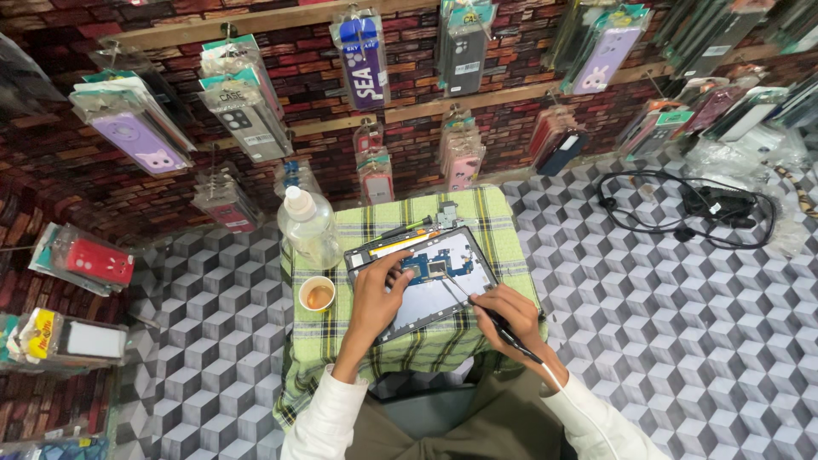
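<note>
Head view, looking straight down. An opened tablet [423,277], back cover off and blue circuit board exposed, lies tilted on a small table draped in a green checked cloth [494,221]. Left hand [377,300] rests on the tablet's lower left part, fingers bent against the frame; whether they pinch anything cannot be told. Right hand [509,313] is closed around a thin black tool [511,336], its tip meeting the tablet's lower right edge; the tip itself is too fine to make out. A clear plastic bottle [308,227] and a paper cup [317,294] stand just beside the tablet's left side. A black cable with adapter [707,209] lies well apart on the patterned floor. Packaged phone cases [365,60] hang on the brick wall, several cut off by the frame edges.
</note>
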